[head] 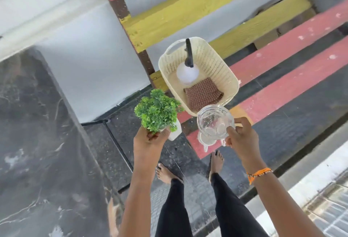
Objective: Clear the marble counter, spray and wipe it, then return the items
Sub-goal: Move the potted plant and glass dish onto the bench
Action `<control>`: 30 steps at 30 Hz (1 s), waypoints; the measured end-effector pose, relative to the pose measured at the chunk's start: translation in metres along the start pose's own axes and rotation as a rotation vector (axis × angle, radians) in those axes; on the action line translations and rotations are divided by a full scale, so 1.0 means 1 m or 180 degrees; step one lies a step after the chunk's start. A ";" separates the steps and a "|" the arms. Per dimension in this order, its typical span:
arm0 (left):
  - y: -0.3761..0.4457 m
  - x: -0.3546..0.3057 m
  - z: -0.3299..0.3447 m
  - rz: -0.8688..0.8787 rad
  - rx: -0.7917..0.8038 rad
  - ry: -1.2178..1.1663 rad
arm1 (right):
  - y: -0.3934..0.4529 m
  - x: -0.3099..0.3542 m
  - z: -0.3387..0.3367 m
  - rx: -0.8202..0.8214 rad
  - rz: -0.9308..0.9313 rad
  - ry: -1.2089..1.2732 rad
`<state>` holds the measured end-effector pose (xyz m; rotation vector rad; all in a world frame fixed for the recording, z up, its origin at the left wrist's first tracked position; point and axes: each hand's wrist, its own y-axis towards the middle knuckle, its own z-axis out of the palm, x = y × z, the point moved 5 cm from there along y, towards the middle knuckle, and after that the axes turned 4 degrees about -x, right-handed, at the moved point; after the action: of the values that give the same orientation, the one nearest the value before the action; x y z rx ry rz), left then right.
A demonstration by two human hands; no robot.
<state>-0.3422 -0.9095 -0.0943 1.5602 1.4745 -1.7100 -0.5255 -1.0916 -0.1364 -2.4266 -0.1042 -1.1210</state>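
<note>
Both arms reached forward from the bottom of the frame. The left hand [150, 137] curled its grip around the white pot of a small green plant [157, 111] near the centre. The right hand [242, 136] pinched the glass jar [214, 121] just right of it. The marble counter [37, 142] filled the left side. Above the hands, a cream basket [216, 63] on the painted bench [282, 71] held a spray bottle [188, 71] and a checked cloth [203, 95].

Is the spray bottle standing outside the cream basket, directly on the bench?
No, the spray bottle stands inside the cream basket, next to a folded checked cloth.
</note>
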 end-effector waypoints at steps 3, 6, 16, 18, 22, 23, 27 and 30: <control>-0.012 0.006 0.059 -0.0037 0.0242 0.0171 | 0.025 -0.032 -0.038 -0.0149 0.0104 -0.0016; -0.023 0.015 0.118 -0.0076 0.0447 0.0494 | 0.051 -0.065 -0.072 -0.0316 0.0303 0.0044; -0.009 0.062 0.267 -0.0197 0.0820 0.1278 | 0.149 -0.150 -0.103 -0.0575 0.0824 0.0203; -0.001 0.071 0.286 -0.0186 0.0784 0.1385 | 0.164 -0.161 -0.098 -0.0567 0.0906 0.0228; 0.016 0.090 0.316 -0.0050 0.0567 0.1672 | 0.188 -0.180 -0.089 -0.0637 0.1009 0.0377; 0.020 0.094 0.322 -0.0048 0.0527 0.1778 | 0.194 -0.184 -0.087 -0.0653 0.1028 0.0390; 0.034 0.111 0.341 -0.0045 0.0437 0.2045 | 0.213 -0.197 -0.083 -0.0563 0.1047 0.0468; 0.039 0.115 0.345 -0.0040 0.0363 0.2047 | 0.221 -0.200 -0.079 -0.0510 0.0920 0.0527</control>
<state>-0.5076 -1.1817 -0.2739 2.3102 1.6819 -1.3738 -0.6578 -1.2988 -0.3233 -2.3743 0.3905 -1.2268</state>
